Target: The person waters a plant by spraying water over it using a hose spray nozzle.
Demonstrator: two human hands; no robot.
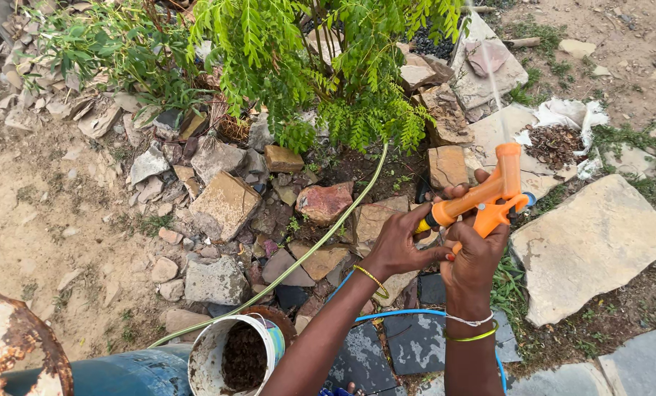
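An orange hose spray gun (489, 192) points up and away, with a thin jet of water leaving its nozzle toward the upper right. My right hand (479, 246) grips its handle from below. My left hand (401, 238) holds the rear end of the gun where the hose joins. A blue hose (409, 314) loops on the ground under my forearms. Both wrists carry thin bangles.
A leafy green shrub (321, 66) grows among broken stones and rubble (225, 202). A green hose (299, 257) runs from it toward a white bucket of dark soil (232, 356). A rusty blue drum (20, 352) sits bottom left. Flat stone slabs (592, 242) lie right.
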